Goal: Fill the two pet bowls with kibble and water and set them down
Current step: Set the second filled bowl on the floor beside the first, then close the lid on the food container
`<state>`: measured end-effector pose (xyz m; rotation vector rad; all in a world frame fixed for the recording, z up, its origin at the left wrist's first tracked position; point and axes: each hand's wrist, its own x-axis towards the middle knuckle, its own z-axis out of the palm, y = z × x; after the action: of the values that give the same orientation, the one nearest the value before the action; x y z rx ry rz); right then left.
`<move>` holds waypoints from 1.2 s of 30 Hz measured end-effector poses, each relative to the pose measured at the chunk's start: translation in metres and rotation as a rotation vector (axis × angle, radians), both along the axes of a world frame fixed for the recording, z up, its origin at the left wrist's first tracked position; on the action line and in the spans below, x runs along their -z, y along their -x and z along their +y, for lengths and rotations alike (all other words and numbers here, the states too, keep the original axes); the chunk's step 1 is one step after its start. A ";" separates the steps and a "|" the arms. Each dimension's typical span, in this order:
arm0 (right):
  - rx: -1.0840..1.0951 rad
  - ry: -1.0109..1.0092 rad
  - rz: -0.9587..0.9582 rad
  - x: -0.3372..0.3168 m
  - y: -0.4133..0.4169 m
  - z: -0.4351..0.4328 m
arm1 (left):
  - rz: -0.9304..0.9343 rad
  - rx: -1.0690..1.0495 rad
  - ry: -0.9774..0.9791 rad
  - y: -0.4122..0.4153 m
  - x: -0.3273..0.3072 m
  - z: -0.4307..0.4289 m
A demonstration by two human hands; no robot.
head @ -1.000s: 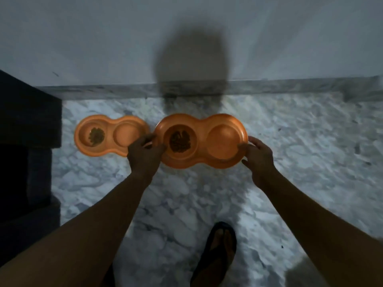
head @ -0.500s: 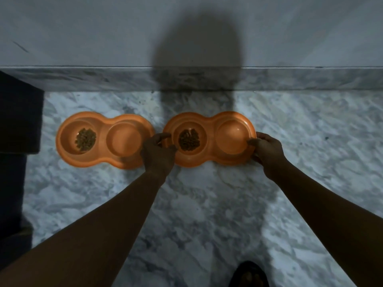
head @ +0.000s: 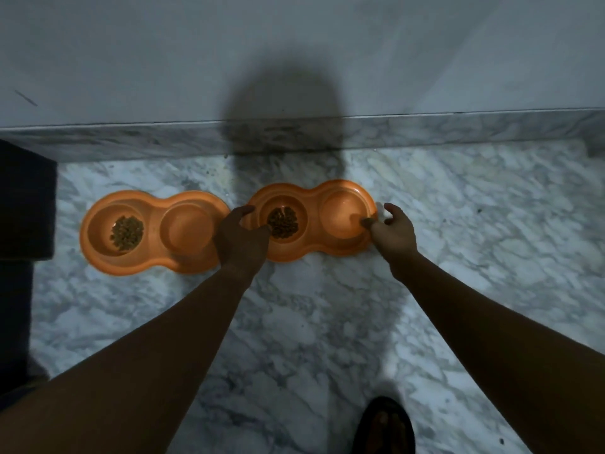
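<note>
left bowl (head: 154, 231) showing plain orange | right bowl (head: 314, 221) showing matching orange | kibble (head: 127, 232) showing speckled brown | floor (head: 327, 322) showing white marble, grey veining | far wall (head: 458, 54) showing pale grey

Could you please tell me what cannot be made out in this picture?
1. Head view: whether left bowl and right bowl hold water; dim light hides it.
2. Whether the bowls touch; left hand covers the gap.
3. Whether right hand grips the rim; its fingers are blurred.
4. Dark furniture, cut off by the left edge.
</note>
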<state>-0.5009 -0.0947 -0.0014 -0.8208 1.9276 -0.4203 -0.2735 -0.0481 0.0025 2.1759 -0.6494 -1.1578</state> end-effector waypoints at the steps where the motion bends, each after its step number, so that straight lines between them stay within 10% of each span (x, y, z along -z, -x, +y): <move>1: -0.004 0.009 0.002 -0.014 -0.002 0.004 | -0.003 0.019 0.007 0.000 -0.013 0.002; 7: 0.000 0.048 -0.014 -0.153 -0.021 0.029 | -0.067 0.237 0.035 -0.008 -0.150 0.008; 24: 0.035 0.446 -0.076 -0.762 -0.125 0.156 | -0.312 0.820 0.341 -0.132 -0.811 0.060; 36: -0.224 0.712 -0.164 -0.945 -0.246 0.234 | -0.491 0.754 0.510 -0.243 -0.979 0.196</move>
<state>-0.2550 0.1388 0.9434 -1.3898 1.5054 -1.0283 -0.0301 0.1484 0.9813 1.7867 -1.8639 -0.6346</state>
